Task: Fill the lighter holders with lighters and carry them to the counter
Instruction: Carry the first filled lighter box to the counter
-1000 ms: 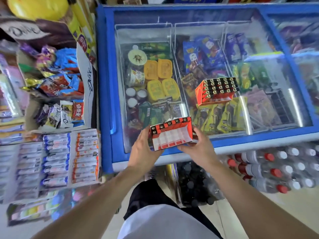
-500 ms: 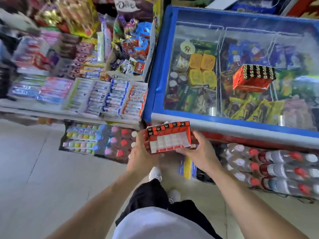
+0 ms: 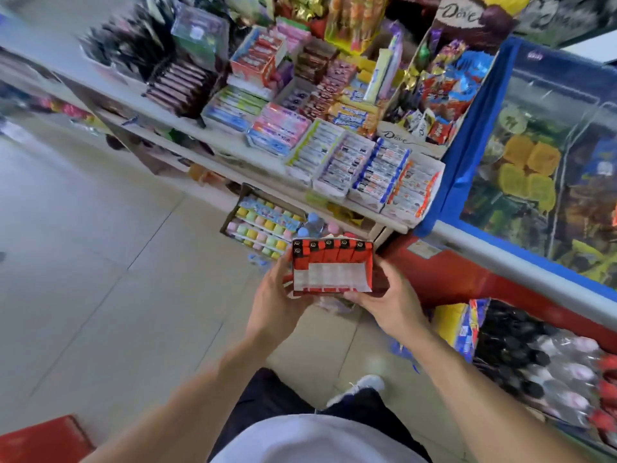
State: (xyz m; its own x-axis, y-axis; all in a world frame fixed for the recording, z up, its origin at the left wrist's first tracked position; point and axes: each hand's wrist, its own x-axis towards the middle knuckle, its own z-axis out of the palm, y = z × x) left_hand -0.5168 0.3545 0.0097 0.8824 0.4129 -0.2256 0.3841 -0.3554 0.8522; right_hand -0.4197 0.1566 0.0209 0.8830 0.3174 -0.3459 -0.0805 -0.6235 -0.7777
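A red lighter holder (image 3: 332,267) full of lighters with black tops is held in front of me at waist height, above the tiled floor. My left hand (image 3: 273,297) grips its left end and my right hand (image 3: 389,299) grips its right end and underside. A white label covers the holder's lower front. The second lighter holder seen earlier on the freezer is out of view.
A shelf (image 3: 253,155) of candy and gum boxes runs across the upper middle. The blue-rimmed glass-top freezer (image 3: 467,155) stands at the right, with packs of bottles (image 3: 547,365) on the floor below it. Pale tiled floor (image 3: 100,279) lies to the left; a red object (image 3: 43,439) sits bottom left.
My view has swung left, away from the freezer toward the candy shelf and open floor. Both hands keep the same hold on the holder, carried along with me.
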